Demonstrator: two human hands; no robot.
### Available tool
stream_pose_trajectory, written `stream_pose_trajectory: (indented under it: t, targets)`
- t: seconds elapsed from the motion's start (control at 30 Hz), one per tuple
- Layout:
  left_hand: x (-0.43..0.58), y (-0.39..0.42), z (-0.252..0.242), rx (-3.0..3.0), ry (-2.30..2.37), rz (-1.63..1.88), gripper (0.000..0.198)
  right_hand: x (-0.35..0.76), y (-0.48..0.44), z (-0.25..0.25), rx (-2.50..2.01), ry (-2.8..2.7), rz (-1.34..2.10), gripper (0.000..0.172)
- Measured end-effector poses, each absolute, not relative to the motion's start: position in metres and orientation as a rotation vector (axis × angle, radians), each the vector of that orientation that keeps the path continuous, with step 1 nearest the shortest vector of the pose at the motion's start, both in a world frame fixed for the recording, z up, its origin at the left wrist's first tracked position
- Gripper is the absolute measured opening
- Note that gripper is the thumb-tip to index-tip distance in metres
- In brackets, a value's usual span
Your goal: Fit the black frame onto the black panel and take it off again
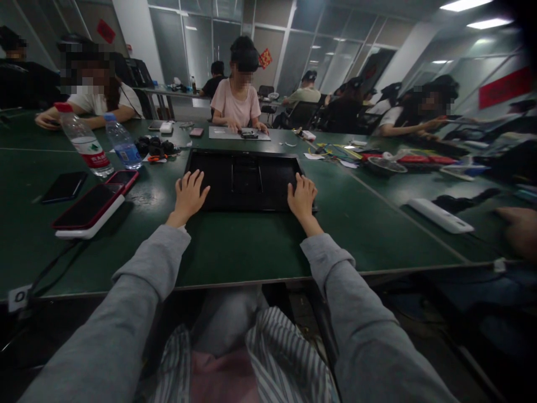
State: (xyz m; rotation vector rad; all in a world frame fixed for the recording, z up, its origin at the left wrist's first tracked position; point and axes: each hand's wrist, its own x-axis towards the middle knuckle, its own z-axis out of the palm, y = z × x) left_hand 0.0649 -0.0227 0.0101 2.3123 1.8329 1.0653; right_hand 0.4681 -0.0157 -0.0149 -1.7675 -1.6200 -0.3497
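Resting splayed, unclasped, at 2 ends of the black panel [247, 200], left hand [190, 193] and right hand [302, 196], undersides hidden.

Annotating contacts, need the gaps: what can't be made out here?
In the head view:
Palms of the left hand and right hand: hidden by their backs.
Underside of the black panel: hidden by the panel itself.
Most of the white block's top: covered by the red-edged phone.
Co-worker's hand or arm, right edge: blurred, cut off by the frame.
Dark item on the pale mat: too small.
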Motion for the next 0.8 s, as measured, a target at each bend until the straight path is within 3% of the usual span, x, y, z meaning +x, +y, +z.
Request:
stream_pose_trajectory:
  t: [0.17,0.43,0.63,0.8]
  targets:
    - [0.063,-0.019,0.004,2.310,1.819,1.003,0.063,0.453,-0.014,-0.020,-1.754,-1.716,-0.294,0.058]
    - [0.026,0.007,-0.003,1.757,2.007,1.295,0.057,0.491,-0.009,-0.020,-1.794,-1.385,-0.275,0.058]
    - [0.005,0.026,-0.016,1.484,1.823,1.306,0.042,0.538,0.007,-0.032,-1.812,-1.278,0.093,0.058]
    - [0.001,0.027,-0.011,1.414,1.794,1.267,0.050,0.549,0.008,-0.030,-1.787,-1.337,0.172,0.055]
